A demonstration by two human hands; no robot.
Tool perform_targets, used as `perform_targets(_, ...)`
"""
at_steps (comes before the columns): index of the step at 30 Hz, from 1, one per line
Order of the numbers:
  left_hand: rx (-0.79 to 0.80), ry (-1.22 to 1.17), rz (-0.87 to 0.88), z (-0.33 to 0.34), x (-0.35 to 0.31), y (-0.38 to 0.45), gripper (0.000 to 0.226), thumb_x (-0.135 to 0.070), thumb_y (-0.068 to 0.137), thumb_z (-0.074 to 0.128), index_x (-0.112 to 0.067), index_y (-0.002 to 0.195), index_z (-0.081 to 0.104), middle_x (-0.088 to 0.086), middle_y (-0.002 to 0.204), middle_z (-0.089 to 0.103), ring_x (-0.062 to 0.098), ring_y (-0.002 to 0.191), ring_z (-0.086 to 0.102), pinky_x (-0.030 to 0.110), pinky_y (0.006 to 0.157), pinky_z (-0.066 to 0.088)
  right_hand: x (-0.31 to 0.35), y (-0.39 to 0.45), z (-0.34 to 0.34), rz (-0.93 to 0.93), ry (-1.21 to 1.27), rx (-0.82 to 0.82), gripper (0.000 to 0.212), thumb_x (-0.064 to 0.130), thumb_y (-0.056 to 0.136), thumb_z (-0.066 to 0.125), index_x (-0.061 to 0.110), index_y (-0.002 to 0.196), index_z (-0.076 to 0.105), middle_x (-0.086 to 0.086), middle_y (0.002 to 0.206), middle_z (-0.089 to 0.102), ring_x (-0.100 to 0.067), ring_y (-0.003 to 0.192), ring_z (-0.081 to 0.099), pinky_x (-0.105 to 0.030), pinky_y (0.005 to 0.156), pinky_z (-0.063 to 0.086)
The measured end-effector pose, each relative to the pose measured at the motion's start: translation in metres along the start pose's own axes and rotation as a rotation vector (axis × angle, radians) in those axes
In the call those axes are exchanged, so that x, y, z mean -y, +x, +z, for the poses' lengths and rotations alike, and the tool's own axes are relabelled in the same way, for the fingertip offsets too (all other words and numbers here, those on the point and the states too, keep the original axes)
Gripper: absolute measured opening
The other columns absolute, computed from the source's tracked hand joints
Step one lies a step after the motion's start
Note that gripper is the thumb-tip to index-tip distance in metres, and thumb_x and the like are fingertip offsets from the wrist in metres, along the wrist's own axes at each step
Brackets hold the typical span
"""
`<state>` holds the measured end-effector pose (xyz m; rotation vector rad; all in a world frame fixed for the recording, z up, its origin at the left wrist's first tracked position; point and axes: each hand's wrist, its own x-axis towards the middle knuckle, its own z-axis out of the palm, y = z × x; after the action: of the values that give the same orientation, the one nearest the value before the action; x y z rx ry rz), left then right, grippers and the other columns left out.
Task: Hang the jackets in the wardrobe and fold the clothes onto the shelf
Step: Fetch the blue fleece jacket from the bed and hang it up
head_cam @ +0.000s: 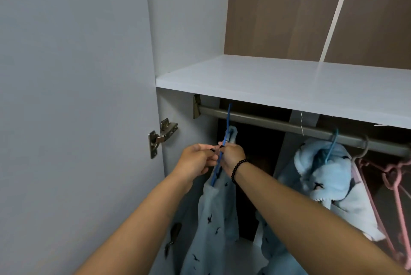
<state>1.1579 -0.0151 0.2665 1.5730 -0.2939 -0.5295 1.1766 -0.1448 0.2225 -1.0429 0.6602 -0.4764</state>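
Note:
A light blue jacket (216,219) printed with small dark birds hangs from a blue hanger (226,132) whose hook sits over the grey wardrobe rail (266,122). My left hand (196,159) and my right hand (232,154) meet at the jacket's collar just below the hook. Both pinch the fabric and the hanger's shoulder there. My right wrist wears a dark bead bracelet. A second pale blue garment (329,172) hangs bunched on another blue hanger farther right on the rail.
A white shelf (289,81) runs above the rail, with a brown back panel behind it. The open wardrobe door (73,97) with a metal hinge (161,135) stands at the left. Pink hangers (393,183) hang at the rail's right end.

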Motion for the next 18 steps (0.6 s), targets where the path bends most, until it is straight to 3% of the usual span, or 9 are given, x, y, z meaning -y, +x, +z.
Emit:
perform_targets(2, -0.032, -0.03, 0.004, 0.004, -0.001, -0.001, 0.018, -0.005, 0.092, 0.051, -0.018, 0.088, 0.062, -0.003, 0.069, 0.065, 0.008, 0.061, 0.058, 0.022, 0.061, 0.04, -0.01, 0.003, -0.006, 0.03, -0.028, 0.014, 0.023, -0.009, 0.095, 0.033, 0.002, 0.097, 0.053, -0.009, 0.06, 0.054, -0.018, 0.049, 0.051, -0.024, 0.042, 0.043)
perform_targets(6, -0.054, -0.095, 0.02, 0.018, -0.005, -0.004, 0.019, -0.003, 0.091, 0.05, -0.016, 0.086, 0.063, 0.0, 0.07, 0.065, 0.008, 0.062, 0.058, 0.019, 0.06, 0.043, -0.015, -0.002, -0.023, 0.03, -0.048, 0.149, 0.028, -0.011, 0.092, 0.037, -0.002, 0.113, 0.053, -0.01, 0.068, 0.052, -0.014, 0.051, 0.053, -0.023, 0.047, 0.045)
perform_targets(9, -0.028, -0.089, 0.039, 0.034, -0.006, -0.004, 0.018, -0.004, 0.091, 0.051, -0.016, 0.088, 0.065, -0.001, 0.069, 0.066, 0.008, 0.063, 0.059, 0.02, 0.062, 0.044, -0.003, -0.009, -0.037, -0.017, -0.142, 0.173, 0.026, -0.004, 0.093, 0.041, 0.002, 0.113, 0.057, -0.011, 0.079, 0.058, -0.019, 0.067, 0.057, -0.029, 0.063, 0.051)
perform_targets(12, 0.008, -0.096, 0.061, 0.051, -0.004, -0.003, 0.018, -0.005, 0.092, 0.051, -0.014, 0.094, 0.067, -0.002, 0.07, 0.067, 0.008, 0.064, 0.06, 0.021, 0.064, 0.043, 0.022, -0.026, -0.067, -0.113, -0.181, 0.063, 0.032, -0.005, 0.092, 0.044, 0.008, 0.119, 0.054, -0.011, 0.101, 0.061, -0.02, 0.083, 0.061, -0.037, 0.082, 0.054)
perform_targets(18, 0.158, -0.108, 0.004, 0.115, 0.006, -0.004, 0.018, -0.008, 0.092, 0.051, -0.018, 0.1, 0.064, -0.003, 0.072, 0.068, 0.009, 0.068, 0.061, 0.021, 0.061, 0.041, 0.084, -0.075, -0.156, -0.528, -0.264, -0.168, 0.023, -0.007, 0.091, 0.048, 0.011, 0.094, 0.063, -0.004, 0.088, 0.067, -0.013, 0.074, 0.065, -0.02, 0.066, 0.054)
